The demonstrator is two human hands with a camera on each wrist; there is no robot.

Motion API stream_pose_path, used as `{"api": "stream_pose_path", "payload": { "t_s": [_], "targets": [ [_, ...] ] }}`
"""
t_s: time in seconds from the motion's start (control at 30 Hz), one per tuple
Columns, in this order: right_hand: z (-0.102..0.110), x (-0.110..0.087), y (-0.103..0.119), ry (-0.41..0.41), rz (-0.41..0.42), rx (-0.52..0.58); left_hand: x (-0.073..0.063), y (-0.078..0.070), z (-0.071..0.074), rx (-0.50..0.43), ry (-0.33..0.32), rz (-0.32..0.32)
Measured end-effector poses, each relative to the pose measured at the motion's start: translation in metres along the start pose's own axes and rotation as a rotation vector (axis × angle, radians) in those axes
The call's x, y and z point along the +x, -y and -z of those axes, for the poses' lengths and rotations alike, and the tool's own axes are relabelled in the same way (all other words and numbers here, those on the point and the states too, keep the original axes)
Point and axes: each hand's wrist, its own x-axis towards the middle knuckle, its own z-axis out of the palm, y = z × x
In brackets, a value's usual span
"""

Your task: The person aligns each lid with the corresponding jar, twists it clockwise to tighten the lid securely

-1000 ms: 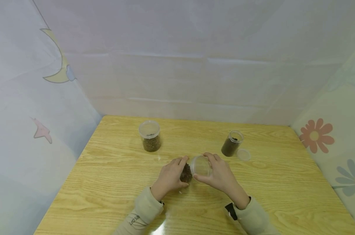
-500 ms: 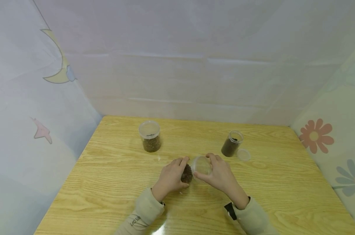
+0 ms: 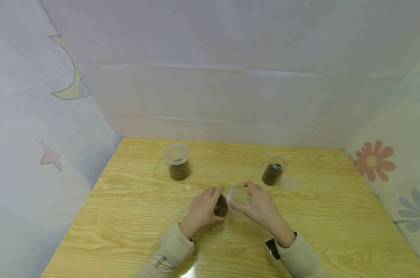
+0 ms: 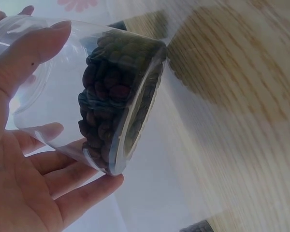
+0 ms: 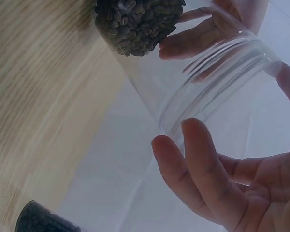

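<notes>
On the wood-grained table (image 3: 126, 208), behind the hands, stand a wide clear jar (image 3: 179, 170) and a narrow dark-filled jar (image 3: 272, 175), with a round disc (image 3: 288, 183) just beside it. The smooth bean jar (image 4: 96, 92) is tilted: the left hand (image 3: 203, 208) curls around its bean-filled end, the right hand (image 3: 262, 206) grips its ridged rim. Since one second ago, its thumb lies slightly farther forward.

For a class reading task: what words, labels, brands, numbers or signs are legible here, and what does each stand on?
"Let's S…" (probable reading), on the left sleeve; the last letters are too small and blurred to read.
No text can be made out on the held jar, the left jar, the right jar or the backdrop.
</notes>
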Motion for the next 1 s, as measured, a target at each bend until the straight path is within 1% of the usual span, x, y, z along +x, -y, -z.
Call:
{"api": "stream_pose_path", "payload": {
  "t_s": [0.2, 0.33, 0.47, 0.57, 0.83, 0.93, 1.0],
  "targets": [
    [0.001, -0.001, 0.000, 0.018, 0.003, -0.029, 0.000, 0.001, -0.001, -0.015, -0.008, 0.005],
    [0.003, -0.002, -0.003, 0.010, 0.055, -0.019, -0.001, 0.002, -0.001, -0.015, -0.021, -0.002],
    [0.005, -0.004, -0.008, -0.005, 0.162, 0.007, -0.001, 0.003, -0.002, -0.015, -0.029, -0.008],
    [0.007, -0.004, -0.013, -0.001, 0.258, 0.004, -0.001, 0.003, -0.003, -0.014, -0.024, -0.009],
    [0.009, -0.003, -0.023, -0.004, 0.548, -0.030, -0.001, 0.003, -0.002, -0.017, -0.009, 0.000],
    [0.009, -0.003, -0.026, 0.018, 0.623, -0.021, -0.002, 0.003, -0.003, -0.009, -0.006, 0.002],
    [0.009, -0.002, -0.028, 0.037, 0.657, -0.017, -0.001, 0.003, -0.003, -0.003, -0.002, 0.003]
  ]
}}
